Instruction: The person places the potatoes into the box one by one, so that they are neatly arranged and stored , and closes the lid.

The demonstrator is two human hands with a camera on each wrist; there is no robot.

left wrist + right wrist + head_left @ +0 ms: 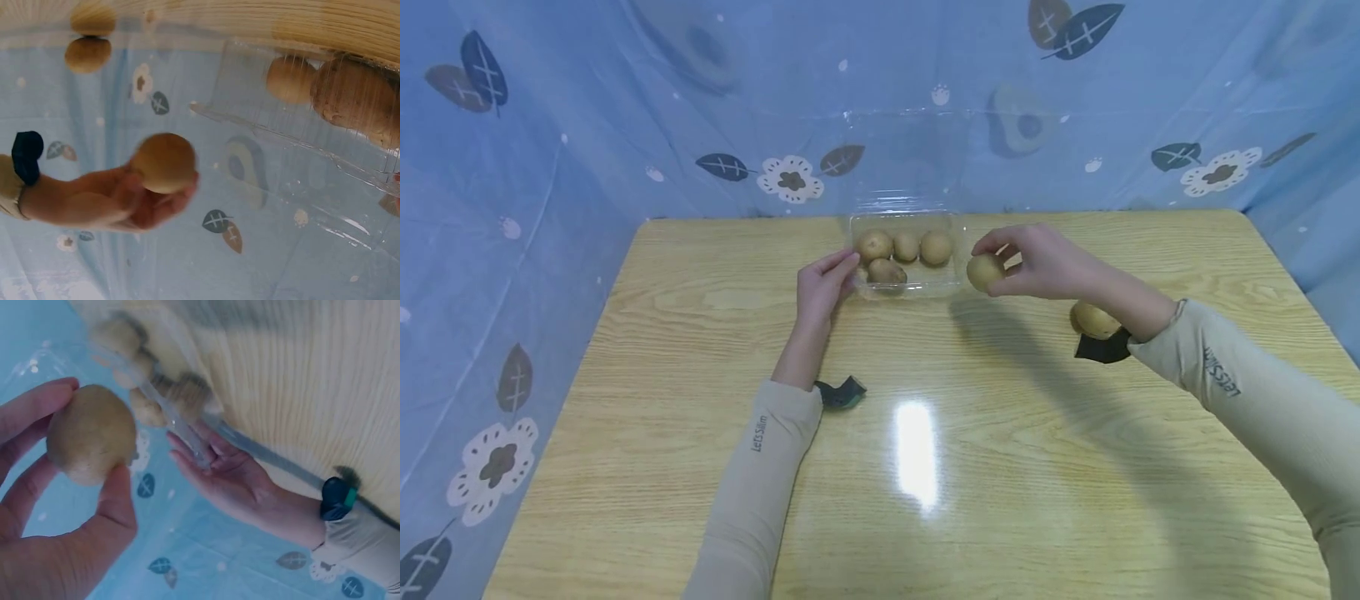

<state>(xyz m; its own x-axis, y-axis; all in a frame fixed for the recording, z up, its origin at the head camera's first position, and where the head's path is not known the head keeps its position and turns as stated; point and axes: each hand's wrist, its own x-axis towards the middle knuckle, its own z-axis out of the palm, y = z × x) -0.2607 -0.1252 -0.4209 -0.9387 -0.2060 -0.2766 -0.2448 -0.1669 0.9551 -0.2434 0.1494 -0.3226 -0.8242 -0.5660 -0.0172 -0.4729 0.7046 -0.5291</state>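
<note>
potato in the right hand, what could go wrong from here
The right hand holds the potato only at the fingertips, in the air beside the clear tray; it could slip and roll on the table. The tray is light and already holds several potatoes, steadied just by the left hand at its edge, so a dropped potato might shift it. Another potato lies near the right forearm and could get knocked.

4 potatoes (905, 252) lie in the tray (952, 283); 1 potato (1093, 320) right of it.
</note>
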